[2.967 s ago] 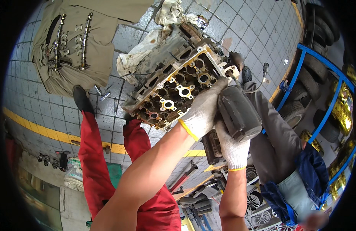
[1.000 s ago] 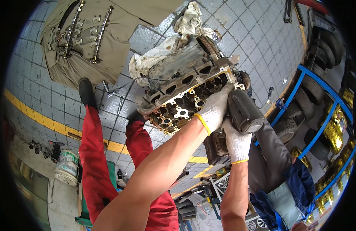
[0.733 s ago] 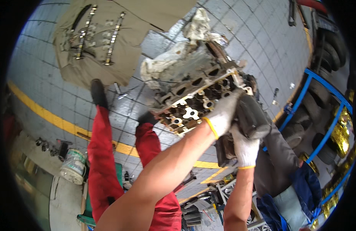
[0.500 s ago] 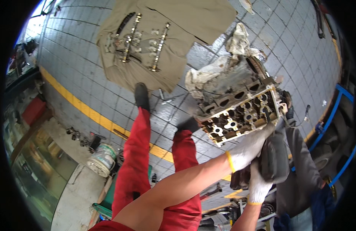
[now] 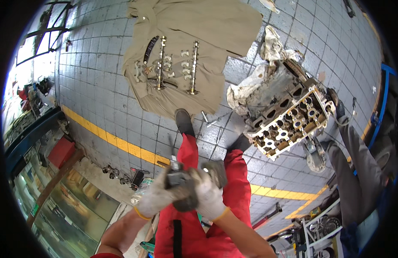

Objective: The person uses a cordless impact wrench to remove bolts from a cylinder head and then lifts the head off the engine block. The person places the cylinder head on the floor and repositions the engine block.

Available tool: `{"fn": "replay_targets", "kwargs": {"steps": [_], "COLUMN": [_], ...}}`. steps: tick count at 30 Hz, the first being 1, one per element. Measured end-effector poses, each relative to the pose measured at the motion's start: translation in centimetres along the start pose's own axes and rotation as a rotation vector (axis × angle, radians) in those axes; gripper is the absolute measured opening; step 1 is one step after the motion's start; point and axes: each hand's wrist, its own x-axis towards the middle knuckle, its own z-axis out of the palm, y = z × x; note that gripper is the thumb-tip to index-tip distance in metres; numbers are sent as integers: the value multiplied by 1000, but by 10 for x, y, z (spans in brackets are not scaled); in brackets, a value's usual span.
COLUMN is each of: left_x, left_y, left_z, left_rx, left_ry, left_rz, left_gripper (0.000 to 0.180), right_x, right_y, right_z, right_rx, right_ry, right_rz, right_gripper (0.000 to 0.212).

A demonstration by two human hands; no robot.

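A dark cordless impact wrench point(image 5: 180, 185) is held in front of my thighs, partly smeared by motion. My left hand point(image 5: 152, 196), in a soiled white work glove with a yellow cuff, is closed round its body. My right hand point(image 5: 210, 200), gloved the same way, grips it from the other side, by a blocky dark end that looks like the battery. The fingers are partly hidden by the tool. Ahead to the right, apart from both hands, the engine point(image 5: 267, 92) lies on the floor, its cylinder head point(image 5: 289, 124) uncovered with valve springs showing.
A tan cloth point(image 5: 233, 28) on the tiled floor bears two camshafts point(image 5: 160, 64) and several bearing caps point(image 5: 185, 64). Small metal tools point(image 5: 211, 122) lie near my shoe. A person's grey-trousered leg point(image 5: 343, 189) stands at the right. Glass panes point(image 5: 76, 206) lean at the left.
The impact wrench has moved from the cylinder head back to my lap, both hands on it. My left hand has left the cylinder head's edge. My view has turned leftward.
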Motion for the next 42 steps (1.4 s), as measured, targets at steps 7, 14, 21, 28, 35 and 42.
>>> {"fn": "replay_targets", "kwargs": {"steps": [7, 14, 21, 28, 35, 42], "left_x": [34, 161, 259, 291, 278, 268], "left_y": [-23, -64, -117, -156, -149, -135], "left_z": [-94, -184, -281, -337, -333, -320], "left_rx": [-51, 458, 653, 192, 366, 471], "left_ry": [393, 735, 658, 369, 485, 467], "left_rz": [31, -26, 98, 95, 71, 47], "left_gripper": [72, 99, 87, 79, 92, 101], "right_x": [89, 99, 72, 57, 73, 59], "right_y": [-8, 19, 81, 113, 91, 100], "right_z": [107, 163, 145, 139, 138, 110], "right_rx": [-196, -212, -384, -520, -443, -415], "right_ry": [-81, -252, -318, -299, -351, -284], "right_rz": [-132, 209, 470, 505, 569, 605], "right_gripper": [68, 69, 69, 59, 56, 56]}}
